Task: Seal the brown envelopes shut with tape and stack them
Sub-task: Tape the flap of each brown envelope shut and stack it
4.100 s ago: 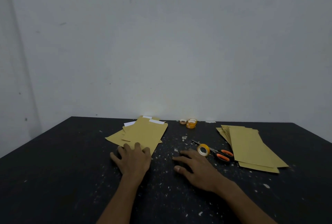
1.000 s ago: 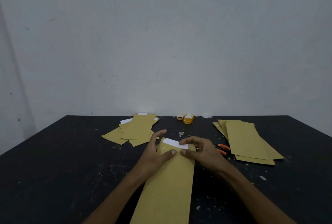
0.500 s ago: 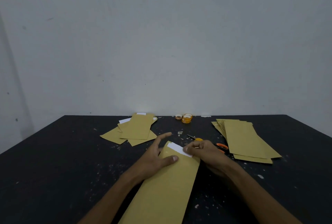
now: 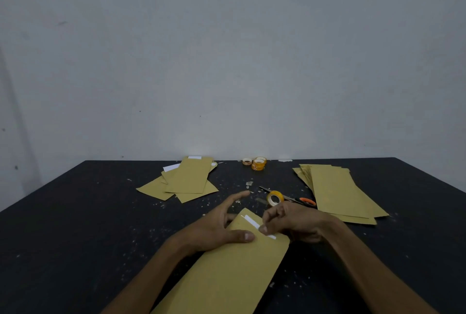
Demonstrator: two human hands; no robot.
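Note:
A long brown envelope [image 4: 227, 276] lies slanted on the black table [image 4: 75, 225] in front of me, a white strip showing at its far flap end. My left hand [image 4: 214, 228] holds its upper left edge, thumb on top, a finger under it and the index finger stretched out past it. My right hand [image 4: 295, 223] has curled fingers and pinches the flap at the white strip. A yellow tape roll [image 4: 274, 197] stands just beyond my right hand.
Orange-handled scissors [image 4: 306, 201] lie behind the tape roll. A loose pile of envelopes [image 4: 189, 177] sits at the back left and a fanned stack of envelopes [image 4: 338, 190] at the right. Small tape rolls [image 4: 258, 163] stand by the wall. Paper scraps dot the table.
An envelope came from the left pile to the space in front of me. Over the last second the flap has come down, leaving less white strip showing, and my right fingers have curled at it.

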